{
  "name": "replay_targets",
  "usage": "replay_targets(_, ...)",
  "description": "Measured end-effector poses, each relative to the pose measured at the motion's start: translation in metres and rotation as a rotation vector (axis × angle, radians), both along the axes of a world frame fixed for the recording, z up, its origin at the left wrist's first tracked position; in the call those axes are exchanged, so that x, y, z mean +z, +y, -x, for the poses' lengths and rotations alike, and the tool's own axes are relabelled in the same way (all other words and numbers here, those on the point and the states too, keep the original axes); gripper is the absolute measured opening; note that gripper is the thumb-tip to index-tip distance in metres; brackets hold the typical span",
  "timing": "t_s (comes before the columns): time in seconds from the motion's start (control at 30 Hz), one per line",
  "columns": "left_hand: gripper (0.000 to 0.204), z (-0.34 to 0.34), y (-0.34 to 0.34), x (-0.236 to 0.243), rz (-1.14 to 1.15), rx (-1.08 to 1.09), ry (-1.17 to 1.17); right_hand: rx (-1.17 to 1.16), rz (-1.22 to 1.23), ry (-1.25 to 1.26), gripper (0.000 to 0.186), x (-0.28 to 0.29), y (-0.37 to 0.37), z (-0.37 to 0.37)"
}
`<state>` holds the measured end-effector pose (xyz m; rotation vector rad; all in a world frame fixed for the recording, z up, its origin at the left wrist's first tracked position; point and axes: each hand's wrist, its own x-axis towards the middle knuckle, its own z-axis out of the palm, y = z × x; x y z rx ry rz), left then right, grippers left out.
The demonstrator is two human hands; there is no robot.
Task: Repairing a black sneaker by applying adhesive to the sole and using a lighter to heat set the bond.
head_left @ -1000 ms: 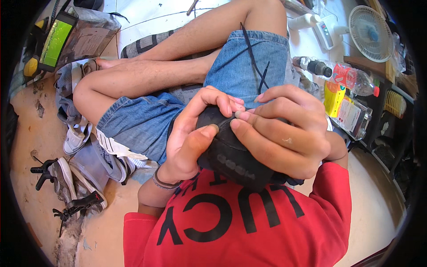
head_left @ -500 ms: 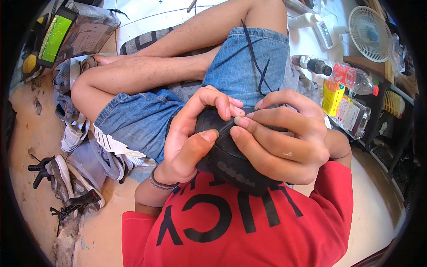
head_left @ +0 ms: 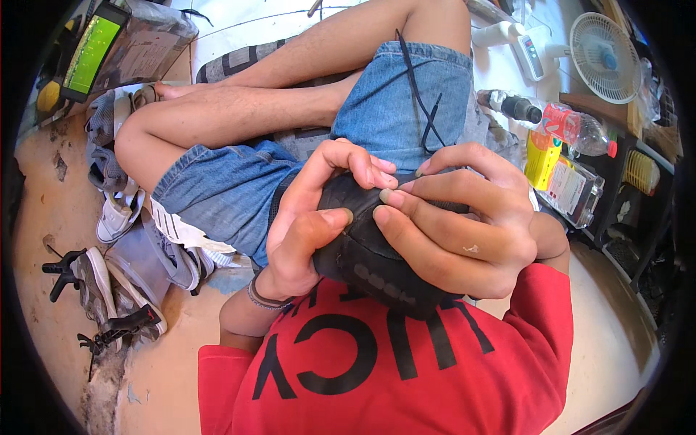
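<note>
A black fabric item (head_left: pixel 370 246) with a curved seam and a row of raised oval marks rests against my lap and shirt front; its exact kind I cannot make out. My left hand (head_left: pixel 312 210) curls round its left side, thumb on the top and fingertips bent in. From the right, my right hand (head_left: pixel 464 225) covers the other side, its thumb and fingers pinching the material near the middle. The fingertips of both hands nearly meet there. Anything small between them is hidden. Much of the item's right side lies behind my right hand.
Shoes (head_left: pixel 109 290) and a black clamp-like holder (head_left: pixel 119 326) lie at left. Behind them, a lit phone (head_left: pixel 93 54) leans by a wrapped box (head_left: pixel 148 47). At right are a bottle (head_left: pixel 580 129), a white fan (head_left: pixel 604 58), a yellow pack (head_left: pixel 542 161) and a dark rack (head_left: pixel 631 210).
My left thumb has shifted very slightly left on the black fabric item. Both hands keep their hold, and the view has moved a touch.
</note>
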<state>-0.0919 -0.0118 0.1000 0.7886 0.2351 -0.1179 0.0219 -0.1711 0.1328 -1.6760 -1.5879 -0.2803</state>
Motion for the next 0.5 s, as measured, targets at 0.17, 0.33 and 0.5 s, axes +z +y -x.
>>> replay_targets(0.17, 0.044, 0.0012, 0.0029, -0.0037, -0.06, -0.003, -0.074, -0.023, -0.029, 0.022, 0.033, -0.0018, 0.0014, 0.0058)
replay_targets(0.33, 0.045, 0.0019, 0.0036, -0.0039, -0.126, 0.005, -0.113, -0.027, -0.035, 0.036, 0.033, -0.0004, 0.0015, 0.0086)
replay_targets(0.5, 0.052, 0.0022, -0.0004, -0.0041, 0.024, 0.069, -0.063, 0.031, 0.007, 0.043, 0.032, 0.0021, 0.0014, 0.0001)
